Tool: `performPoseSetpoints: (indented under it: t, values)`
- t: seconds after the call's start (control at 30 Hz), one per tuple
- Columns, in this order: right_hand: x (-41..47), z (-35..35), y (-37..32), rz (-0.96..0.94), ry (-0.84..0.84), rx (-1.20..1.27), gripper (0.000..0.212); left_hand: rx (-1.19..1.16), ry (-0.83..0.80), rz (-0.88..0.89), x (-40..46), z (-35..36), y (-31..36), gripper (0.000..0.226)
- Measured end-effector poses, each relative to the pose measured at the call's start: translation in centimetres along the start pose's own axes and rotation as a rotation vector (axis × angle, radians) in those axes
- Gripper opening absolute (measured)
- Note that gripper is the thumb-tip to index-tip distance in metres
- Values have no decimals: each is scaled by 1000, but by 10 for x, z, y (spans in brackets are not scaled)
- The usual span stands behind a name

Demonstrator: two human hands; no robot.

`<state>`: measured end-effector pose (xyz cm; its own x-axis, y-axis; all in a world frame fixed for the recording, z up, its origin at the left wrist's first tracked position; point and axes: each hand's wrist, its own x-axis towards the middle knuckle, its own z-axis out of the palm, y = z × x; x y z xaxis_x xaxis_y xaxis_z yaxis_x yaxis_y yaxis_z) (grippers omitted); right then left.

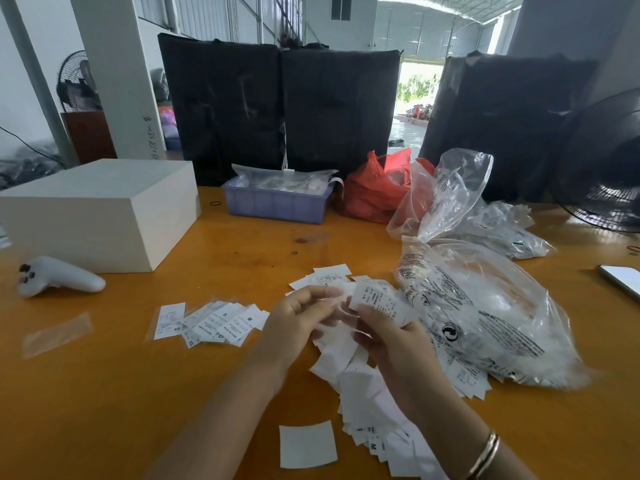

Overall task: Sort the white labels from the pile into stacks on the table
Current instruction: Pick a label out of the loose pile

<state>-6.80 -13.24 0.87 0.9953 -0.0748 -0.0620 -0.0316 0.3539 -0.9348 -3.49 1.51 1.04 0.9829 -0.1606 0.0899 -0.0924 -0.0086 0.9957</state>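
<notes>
Right grip: right hand [388,336] at centre frame pinches a small bunch of white labels [379,301], thumb on the printed face, fingers curled behind.
Left grip: left hand [298,322] meets the same bunch from the left, fingertips curled on its edge — apparently peeling one label free, though blur hides the exact contact.
Handling: labels look thin, limp and nearly weightless; they curl in the fingers and overlap readily. My judgement is that they slide easily over one another, so two may lift as one.
Where to hold: a pinch at a short edge or corner, thumb on top, seems best — a push with the thumb should fan the top label off the bunch.
Pile: loose heap of labels [367,393] lies on the counter [104,393] under and below the hands, running to the lower right of the frame; some face down and blank, one showing M.
Stacks: sorted labels [211,322] lie fanned at left of centre, reading XS, S and M; they overlap rather than sit square.
Stray: one blank label [307,448] lies alone at lower centre.
Right of frame: clear plastic bag [485,317] just beside the pile, crinkled, with more labels at its edge.
Behind: white box [100,209], blue tray [277,202], red bag [377,188].
Left edge: white controller [59,277].
Risk: a draught or sleeve could scatter the stacks.
</notes>
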Motion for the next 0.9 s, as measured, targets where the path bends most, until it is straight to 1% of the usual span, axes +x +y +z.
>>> performPoseSetpoints:
  t: [0.07,0.17,0.23,0.27,0.37,0.4,0.5,0.6,0.67,0.73,0.8,0.9]
  values:
    - [0,0,-1,7,-19,-13,22,14,-3,7,-1,-1,2,23]
    - [0,0,0,-9,-48,-47,24,30,48,12,0,-2,2,17]
    - [0,-1,-1,-17,-11,-33,28,23,67,24,0,-3,2,12]
    - [1,-2,-2,-28,7,-32,26,17,64,39,-1,-3,3,11]
    - [0,-5,-6,-93,23,-24,10,0,33,110,-1,-4,4,28]
    - [0,-5,-7,-117,29,-29,9,15,25,134,0,-4,4,29]
    - [0,-6,-9,-152,39,-116,20,144,-6,235,2,-4,0,21]
    - [0,-6,-8,-160,80,-199,18,285,-11,315,2,-2,-4,6]
    - [-1,-7,-6,-174,91,-244,15,369,7,353,2,-2,-7,13]
    - [-1,-7,-5,-194,82,-299,13,418,7,388,2,-3,-8,15]
    - [-1,-8,-4,-206,78,-314,19,420,-2,395,2,-4,-8,12]
    - [0,-8,-3,-212,70,-333,35,421,7,393,2,-4,-8,10]
